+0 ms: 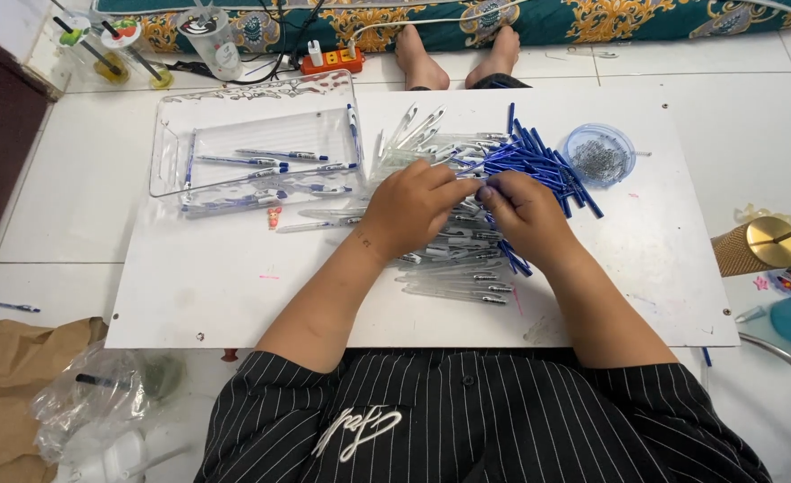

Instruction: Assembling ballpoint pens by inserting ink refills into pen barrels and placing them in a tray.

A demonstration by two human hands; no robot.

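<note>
My left hand (410, 206) and my right hand (522, 211) meet fingertip to fingertip over a heap of pen parts on a white board (234, 286). Between the fingers is a small pen piece (472, 190), pinched from both sides; its exact shape is hidden. Clear pen barrels (453, 273) lie piled beneath my hands. A fan of blue refills (538, 161) spreads just beyond my right hand. A round clear dish of small metal springs (600, 156) sits at the far right of the pile.
A clear plastic tray (257, 143) with a few finished pens stands at the back left. Another person's bare feet (458, 55) rest beyond the board by an orange power strip (333, 59). Plastic cups (207, 36), brown paper (11, 376) and a gold cylinder (757, 246) lie around.
</note>
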